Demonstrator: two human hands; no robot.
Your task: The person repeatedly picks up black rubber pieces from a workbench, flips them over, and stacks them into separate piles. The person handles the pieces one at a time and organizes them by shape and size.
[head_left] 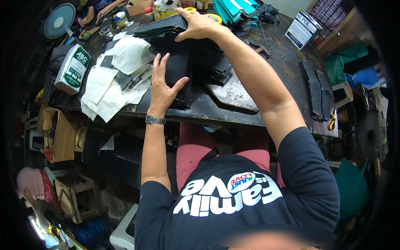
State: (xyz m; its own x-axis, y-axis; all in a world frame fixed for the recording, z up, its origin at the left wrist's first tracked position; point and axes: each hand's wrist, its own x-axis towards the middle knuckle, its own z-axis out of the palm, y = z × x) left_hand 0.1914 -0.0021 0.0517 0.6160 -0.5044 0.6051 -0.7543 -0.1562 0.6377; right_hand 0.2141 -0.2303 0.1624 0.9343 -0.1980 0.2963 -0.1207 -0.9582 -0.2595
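Left hand (pixel 163 91) spread open, thumb over the black stack (pixel 180 68) at the table's (pixel 287 71) near edge; right hand (pixel 200 26) splayed around the far pile (pixel 160 27), grip impossible to tell! An uneven push could, I'd judge, skew loose pieces or spill some over.

Stacked panels (pixel 161 27): black. Loose sheets (pixel 100 87): off-white. Folded pieces (pixel 231 11): teal, white-striped. Table (pixel 288 66): black, brown-mottled. Left tin (pixel 74 68): green and white. Right tin (pixel 303 30): white and dark blue. Shirt (pixel 258 216): black, white lettering, small multicoloured badge. Trousers (pixel 193 154): dusky pink. Wristwatch (pixel 155 120): silver-grey. Fan (pixel 59 21): blue-grey.
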